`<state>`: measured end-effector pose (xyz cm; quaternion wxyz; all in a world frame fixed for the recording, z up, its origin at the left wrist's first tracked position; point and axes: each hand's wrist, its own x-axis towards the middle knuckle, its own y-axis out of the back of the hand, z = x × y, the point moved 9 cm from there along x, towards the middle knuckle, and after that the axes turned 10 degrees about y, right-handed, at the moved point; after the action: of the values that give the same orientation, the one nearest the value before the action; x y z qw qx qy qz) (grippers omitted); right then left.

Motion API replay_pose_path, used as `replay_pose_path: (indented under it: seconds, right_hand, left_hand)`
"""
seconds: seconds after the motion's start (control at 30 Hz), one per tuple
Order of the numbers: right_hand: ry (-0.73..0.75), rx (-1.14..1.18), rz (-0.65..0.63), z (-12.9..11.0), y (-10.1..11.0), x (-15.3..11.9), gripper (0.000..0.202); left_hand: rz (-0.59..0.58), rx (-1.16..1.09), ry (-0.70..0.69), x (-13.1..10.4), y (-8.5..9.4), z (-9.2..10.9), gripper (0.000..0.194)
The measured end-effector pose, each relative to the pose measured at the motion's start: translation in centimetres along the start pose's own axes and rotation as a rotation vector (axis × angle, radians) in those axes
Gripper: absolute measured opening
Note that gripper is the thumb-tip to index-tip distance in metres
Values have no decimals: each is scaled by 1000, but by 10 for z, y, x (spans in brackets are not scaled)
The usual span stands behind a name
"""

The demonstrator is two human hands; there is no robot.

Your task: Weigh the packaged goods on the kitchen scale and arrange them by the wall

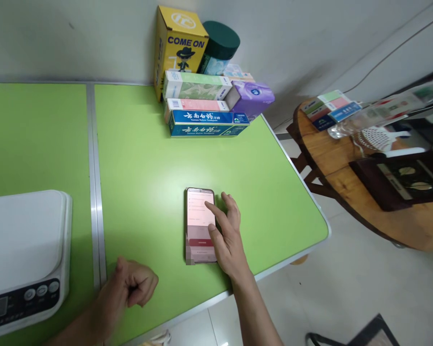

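A smartphone (201,233) with a lit screen lies face up on the green table (140,192). Over its right side is my right hand (226,235), fingers apart, the index fingertip at the upper part of the screen and the thumb near its right edge. Whether the fingertip touches the glass I cannot tell. To the left of the phone, my left hand (135,283) is curled into a loose fist above the table, and nothing shows in it.
A white kitchen scale (23,230) stands at the left. Toothpaste boxes (209,123), a purple box (252,98), a yellow box (182,45) and a dark-lidded jar (220,43) stand by the wall. At right is a cluttered wooden table (332,178).
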<state>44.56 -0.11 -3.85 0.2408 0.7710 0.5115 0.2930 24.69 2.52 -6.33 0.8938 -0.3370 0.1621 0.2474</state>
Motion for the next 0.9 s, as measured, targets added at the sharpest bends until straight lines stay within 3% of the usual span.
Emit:
replay_pose_path:
  seconds: [0.33, 0.7, 0.9]
  right_hand:
    - [-8, -41, -28, 0, -4, 1, 38]
    - [-52, 25, 201, 0, 20, -1, 33]
    - [-138, -17, 178, 7, 17, -1, 37]
  left_hand:
    - [-30, -69, -9, 1, -1, 0, 70]
    - [-1, -78, 34, 3, -1, 0, 72]
    - [16, -51, 66, 3, 1, -2, 71]
